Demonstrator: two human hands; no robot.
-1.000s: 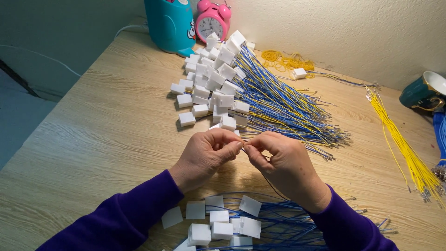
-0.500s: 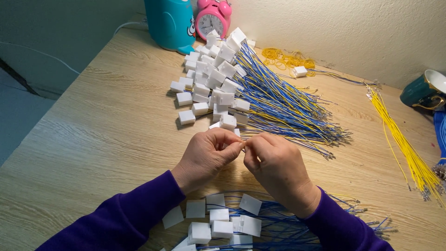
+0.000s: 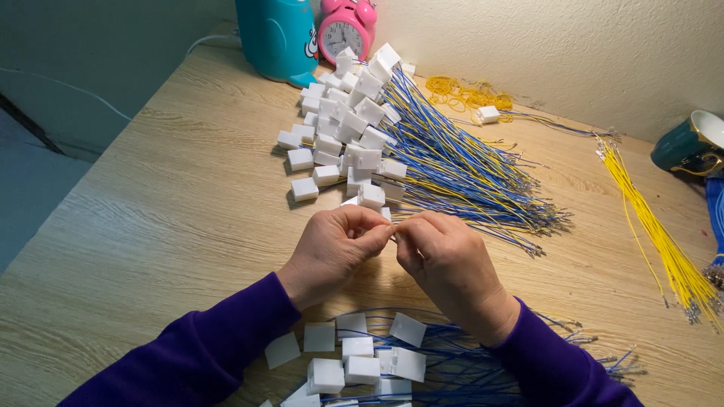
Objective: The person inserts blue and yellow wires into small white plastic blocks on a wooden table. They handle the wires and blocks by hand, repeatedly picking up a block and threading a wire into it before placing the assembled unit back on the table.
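Wooden table (image 3: 151, 226) against cream wall (image 3: 566, 45).

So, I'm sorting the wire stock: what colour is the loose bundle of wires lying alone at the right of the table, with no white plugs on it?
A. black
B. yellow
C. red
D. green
B: the loose bundle of wires near the teal cup is plain yellow.

Open bench (image 3: 151, 226) at 9 o'clock, free passage. 12 o'clock blocked by connector/wire pile (image 3: 392, 143); 6 o'clock by second connector heap (image 3: 362, 362); yellow wire bundle (image 3: 664, 241) lies at 3 o'clock.
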